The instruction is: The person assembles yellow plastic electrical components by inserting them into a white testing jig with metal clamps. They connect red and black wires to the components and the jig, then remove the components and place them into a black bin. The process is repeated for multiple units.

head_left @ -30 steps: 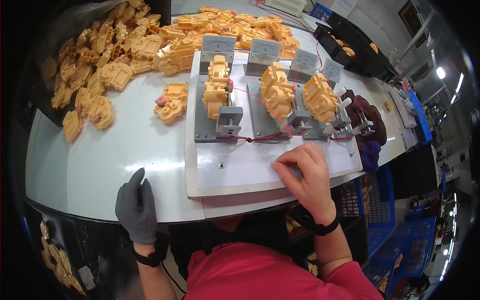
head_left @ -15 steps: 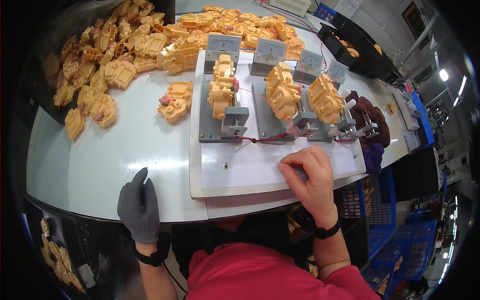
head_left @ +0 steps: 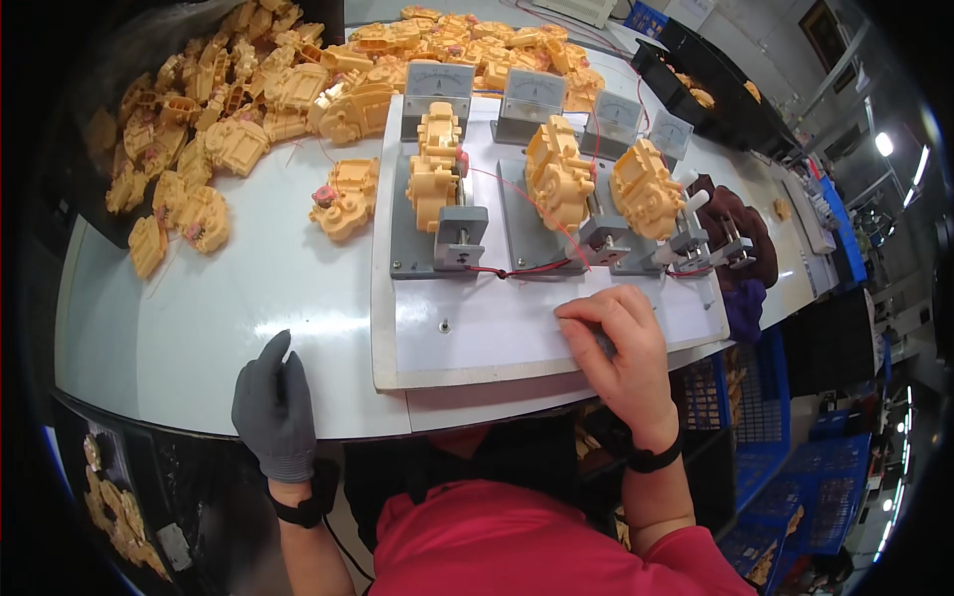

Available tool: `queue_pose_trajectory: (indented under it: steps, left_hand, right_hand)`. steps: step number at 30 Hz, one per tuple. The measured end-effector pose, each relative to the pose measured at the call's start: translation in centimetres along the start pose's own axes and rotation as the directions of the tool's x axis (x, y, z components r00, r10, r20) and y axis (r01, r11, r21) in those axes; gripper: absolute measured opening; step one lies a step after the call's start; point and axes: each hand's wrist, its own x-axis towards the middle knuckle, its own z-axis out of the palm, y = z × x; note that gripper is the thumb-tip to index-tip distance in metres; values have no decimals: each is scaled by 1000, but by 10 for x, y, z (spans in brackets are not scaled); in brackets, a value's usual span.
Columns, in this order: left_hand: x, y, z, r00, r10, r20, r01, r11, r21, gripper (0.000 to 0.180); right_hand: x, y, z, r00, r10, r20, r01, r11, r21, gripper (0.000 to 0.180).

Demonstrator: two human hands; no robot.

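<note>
White bench (head_left: 199, 328); gloved left hand (head_left: 274, 407) flat; bare right hand (head_left: 624, 353) curled on white board (head_left: 477, 333).

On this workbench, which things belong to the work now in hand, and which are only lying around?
In use:
- white board under the bare right hand
- three yellow plastic housings on grey fixtures
- grey meters
- gloved left hand, resting on the table edge

Lying about:
- loose yellow housings pile
- black bins
- dark cloth

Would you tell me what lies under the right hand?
The right hand rests on the white board with fingers curled; whatever the fingertips press is covered.
</note>
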Motion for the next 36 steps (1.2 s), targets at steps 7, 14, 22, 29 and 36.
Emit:
queue_pose_trajectory:
  steps: [7,14,22,29,36]
  left_hand:
    - [-2,1,-1,1000,-20,3,20,1000,-1,29]
    - [-2,1,-1,1000,-30,8,30,1000,-1,28]
    - [-3,1,-7,987,-108,119,107,994,12,26]
    - [-1,2,0,1000,-18,-3,18,1000,-7,29]
    - [-2,0,1,1000,-8,-5,8,1000,-30,29]
  right_hand:
    - [-2,2,-2,1000,-10,14,10,1000,9,11]
    - [-2,1,-2,999,11,33,-11,1000,13,9]
    - [-5,-6,-21,989,148,1,-147,982,116,13]
    - [-25,38,-69,945,322,-54,-327,932,-157,15]
    - [-24,32,-63,945,328,-12,-328,944,-38,9]
